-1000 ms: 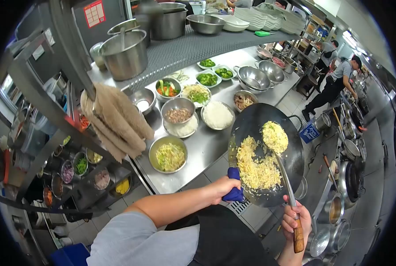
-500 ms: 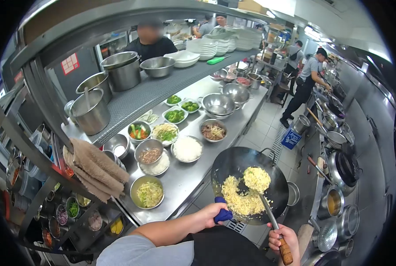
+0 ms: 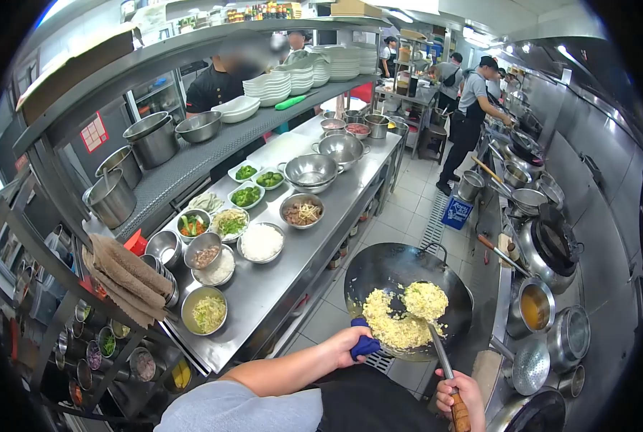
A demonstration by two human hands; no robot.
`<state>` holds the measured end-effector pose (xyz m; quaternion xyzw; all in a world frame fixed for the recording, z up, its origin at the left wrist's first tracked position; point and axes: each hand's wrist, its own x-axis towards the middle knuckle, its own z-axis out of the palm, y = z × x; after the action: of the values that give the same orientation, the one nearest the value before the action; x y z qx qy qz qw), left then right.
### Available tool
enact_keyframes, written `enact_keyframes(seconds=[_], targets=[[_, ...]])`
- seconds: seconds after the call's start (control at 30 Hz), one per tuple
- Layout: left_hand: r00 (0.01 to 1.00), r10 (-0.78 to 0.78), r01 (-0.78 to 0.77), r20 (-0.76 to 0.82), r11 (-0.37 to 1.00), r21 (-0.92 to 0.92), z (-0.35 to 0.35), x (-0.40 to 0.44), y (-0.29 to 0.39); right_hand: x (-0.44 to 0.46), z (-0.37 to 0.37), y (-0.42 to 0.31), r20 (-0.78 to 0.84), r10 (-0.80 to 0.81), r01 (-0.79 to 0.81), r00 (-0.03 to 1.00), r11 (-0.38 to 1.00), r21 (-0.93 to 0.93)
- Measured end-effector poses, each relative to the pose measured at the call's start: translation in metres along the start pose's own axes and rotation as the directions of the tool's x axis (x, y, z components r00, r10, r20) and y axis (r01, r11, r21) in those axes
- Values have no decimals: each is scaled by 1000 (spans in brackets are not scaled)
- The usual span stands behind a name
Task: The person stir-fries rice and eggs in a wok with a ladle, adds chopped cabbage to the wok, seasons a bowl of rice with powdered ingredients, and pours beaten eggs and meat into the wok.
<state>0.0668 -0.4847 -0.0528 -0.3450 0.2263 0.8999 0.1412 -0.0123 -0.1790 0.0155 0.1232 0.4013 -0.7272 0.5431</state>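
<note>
Wok (image 3: 393,266) in head view, beside bench (image 3: 293,241), likely heavy, best held through blue cloth (image 3: 365,348) clenched in left hand (image 3: 347,345), with seemingly loose fried rice (image 3: 393,327) inside and ladle (image 3: 440,349) gripped by wooden handle (image 3: 460,415) in closed right hand (image 3: 464,392).

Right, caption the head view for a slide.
Left hand grips blue cloth at the wok; right hand holds a heaped ladle.

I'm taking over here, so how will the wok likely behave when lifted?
The wok is probably heavy, being wide and loaded with yellow rice. Its rounded shape may rock if pushed. The rice looks loose, so tilting would likely slide it.
</note>
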Motion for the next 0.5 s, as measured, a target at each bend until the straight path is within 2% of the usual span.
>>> enact_keyframes(seconds=[0.2, 0.3, 0.4, 0.5], targets=[[998, -37, 36, 49, 999, 16, -2, 26, 12, 20, 5, -32, -32, -2, 2, 999, 1000, 9], [996, -47, 45, 69, 998, 39, -2, 39, 32, 41, 18, -51, -33, -7, 7, 999, 1000, 10], [999, -50, 51, -20, 997, 55, 1, 50, 58, 67, 37, -67, -42, -17, 17, 999, 1000, 15], [998, -48, 45, 36, 995, 84, -5, 63, 85, 91, 59, -84, -56, -20, 21, 998, 1000, 16]])
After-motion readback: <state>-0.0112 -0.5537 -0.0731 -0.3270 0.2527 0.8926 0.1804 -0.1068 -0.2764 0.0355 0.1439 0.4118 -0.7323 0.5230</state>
